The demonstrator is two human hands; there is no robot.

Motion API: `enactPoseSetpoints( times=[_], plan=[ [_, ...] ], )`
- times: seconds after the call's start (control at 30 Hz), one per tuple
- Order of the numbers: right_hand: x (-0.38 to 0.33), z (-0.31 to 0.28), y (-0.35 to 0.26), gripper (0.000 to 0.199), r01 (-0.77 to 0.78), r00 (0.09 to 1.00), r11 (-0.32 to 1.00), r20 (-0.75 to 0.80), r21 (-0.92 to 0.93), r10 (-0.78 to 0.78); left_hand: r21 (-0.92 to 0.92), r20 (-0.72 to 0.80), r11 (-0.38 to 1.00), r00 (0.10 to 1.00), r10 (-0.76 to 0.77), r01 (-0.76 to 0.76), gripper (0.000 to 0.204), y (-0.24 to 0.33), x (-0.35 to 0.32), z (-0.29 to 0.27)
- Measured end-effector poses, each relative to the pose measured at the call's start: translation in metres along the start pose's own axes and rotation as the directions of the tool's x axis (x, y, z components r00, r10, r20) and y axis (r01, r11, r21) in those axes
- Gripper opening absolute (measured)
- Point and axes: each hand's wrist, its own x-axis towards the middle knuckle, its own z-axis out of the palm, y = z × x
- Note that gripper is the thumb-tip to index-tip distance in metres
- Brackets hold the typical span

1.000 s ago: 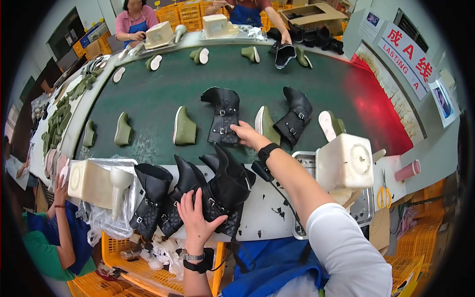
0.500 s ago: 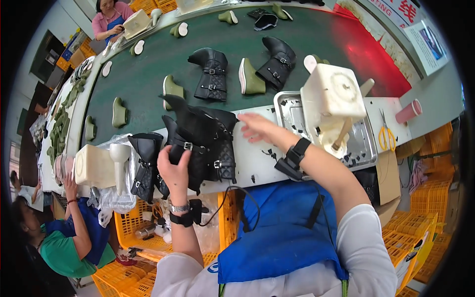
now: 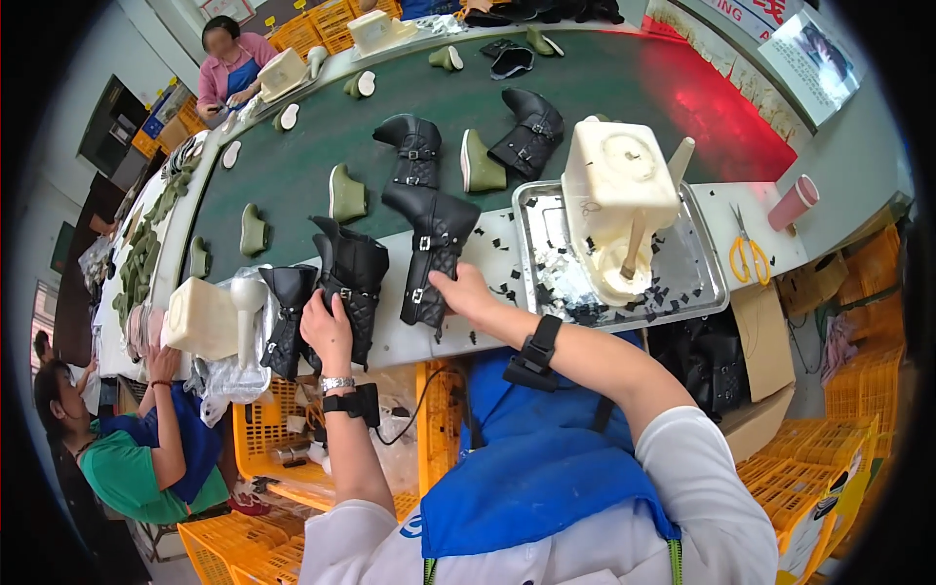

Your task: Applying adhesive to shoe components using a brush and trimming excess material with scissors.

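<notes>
My right hand (image 3: 466,292) grips the lower part of a black buckled boot (image 3: 432,246) that lies on the white bench edge. My left hand (image 3: 328,327) holds a black quilted boot (image 3: 353,280) upright beside it. A third black boot (image 3: 288,314) stands just left of my left hand. Both wrists wear black bands. Two more black boots (image 3: 414,148) (image 3: 531,130) lie farther out on the green conveyor belt (image 3: 585,88).
A metal tray (image 3: 694,273) with black scraps holds a cream machine (image 3: 620,200) to my right. Yellow scissors (image 3: 747,255) and a pink cup (image 3: 794,202) lie beyond it. Green shoe lasts (image 3: 345,195) dot the belt. A person in green (image 3: 127,468) sits at my left; orange crates (image 3: 263,434) stand below.
My right hand has drawn a black boot off the belt toward the bench edge. My left hand has stayed on the quilted boot. The view has tilted downward.
</notes>
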Motion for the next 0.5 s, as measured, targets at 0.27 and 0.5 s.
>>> enactPoseSetpoints(
  times=[0.27,0.5],
  plan=[
    [-0.064,-0.068,-0.050,0.039,0.462,0.869,0.706,0.115,-0.537,-0.482,-0.625,0.159,0.781,0.982,0.101,0.021,0.079,0.128,0.009,-0.063],
    [-0.098,-0.082,-0.028,0.030,0.676,0.675,0.177,0.504,-0.716,-0.538,-0.871,0.361,0.469,0.838,0.410,0.146,0.121,0.231,-0.017,-0.076]
  ],
)
